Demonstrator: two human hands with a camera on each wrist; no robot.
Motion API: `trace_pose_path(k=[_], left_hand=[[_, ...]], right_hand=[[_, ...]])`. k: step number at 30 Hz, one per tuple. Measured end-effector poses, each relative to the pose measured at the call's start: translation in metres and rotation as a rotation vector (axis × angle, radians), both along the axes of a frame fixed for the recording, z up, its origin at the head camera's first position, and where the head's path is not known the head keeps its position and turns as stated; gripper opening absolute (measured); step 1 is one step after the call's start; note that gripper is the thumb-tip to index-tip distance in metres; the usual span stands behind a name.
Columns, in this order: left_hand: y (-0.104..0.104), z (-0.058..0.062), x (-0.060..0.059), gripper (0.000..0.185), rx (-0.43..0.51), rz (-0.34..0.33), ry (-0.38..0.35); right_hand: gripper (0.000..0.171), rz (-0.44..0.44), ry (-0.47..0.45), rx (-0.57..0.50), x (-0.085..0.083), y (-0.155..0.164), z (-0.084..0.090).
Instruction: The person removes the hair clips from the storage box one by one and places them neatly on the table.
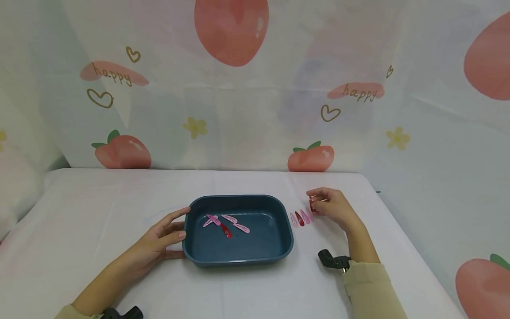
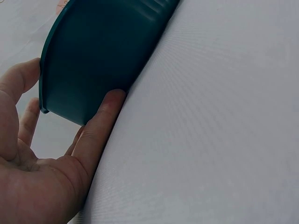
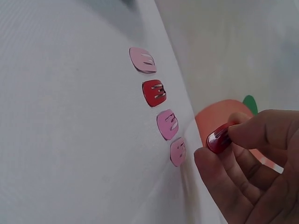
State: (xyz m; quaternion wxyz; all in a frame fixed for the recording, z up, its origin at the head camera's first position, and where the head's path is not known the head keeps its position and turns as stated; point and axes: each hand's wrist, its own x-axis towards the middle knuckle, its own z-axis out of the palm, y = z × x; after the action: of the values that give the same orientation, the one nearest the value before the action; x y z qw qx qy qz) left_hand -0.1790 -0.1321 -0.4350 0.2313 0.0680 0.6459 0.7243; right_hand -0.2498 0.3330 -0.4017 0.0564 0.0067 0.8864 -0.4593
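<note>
A dark teal tray (image 1: 279, 254) (image 2: 103, 56) sits mid-table with several pink and red hair clips (image 1: 227, 223) inside. My left hand (image 1: 165, 235) (image 2: 51, 158) rests against the tray's left wall, fingers straight, thumb touching its side. My right hand (image 1: 332, 206) (image 3: 252, 163) is lifted just right of the tray and pinches a red hair clip (image 1: 312, 204) (image 3: 218, 138) between thumb and fingers. A row of several clips (image 1: 301, 218) (image 3: 159, 105), pink and red, lies on the cloth between that hand and the tray.
A white cloth (image 1: 99, 212) covers the table. A curtain printed with peaches (image 1: 231, 31) hangs behind it. The table's right edge (image 1: 398, 230) runs close to my right forearm.
</note>
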Motion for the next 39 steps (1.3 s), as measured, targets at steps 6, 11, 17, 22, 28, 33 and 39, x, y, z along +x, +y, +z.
trace_pose_path(k=[6, 11, 17, 22, 28, 33, 39], left_hand=[[-0.0008, -0.0015, -0.0003, 0.056, 0.002, -0.009, -0.002], [-0.0009, -0.0014, -0.0005, 0.056, 0.005, -0.009, -0.003], [-0.0005, -0.0007, -0.0004, 0.055, 0.005, 0.000, -0.008], [-0.0006, -0.0007, -0.0003, 0.056, 0.007, -0.010, -0.004], [-0.0004, -0.0003, -0.0001, 0.056, 0.003, -0.007, -0.004], [0.0003, 0.0000, 0.0001, 0.056, -0.008, 0.007, -0.006], [0.0006, -0.0007, -0.0006, 0.056, -0.016, 0.013, -0.006]], right_hand=[[0.030, -0.014, -0.023, 0.018, 0.0008, 0.0018, -0.0022], [0.029, -0.025, -0.043, 0.036, 0.0011, 0.0024, -0.0035], [0.030, -0.025, -0.077, 0.080, 0.0026, 0.0029, -0.0029], [0.030, -0.005, -0.081, 0.119, 0.0034, 0.0035, -0.0024], [0.028, -0.004, -0.088, 0.161, 0.0034, 0.0026, -0.0020], [0.028, -0.003, -0.097, 0.193, 0.0037, 0.0016, -0.0010], [0.029, 0.007, -0.094, 0.198, 0.0046, 0.0015, 0.0003]])
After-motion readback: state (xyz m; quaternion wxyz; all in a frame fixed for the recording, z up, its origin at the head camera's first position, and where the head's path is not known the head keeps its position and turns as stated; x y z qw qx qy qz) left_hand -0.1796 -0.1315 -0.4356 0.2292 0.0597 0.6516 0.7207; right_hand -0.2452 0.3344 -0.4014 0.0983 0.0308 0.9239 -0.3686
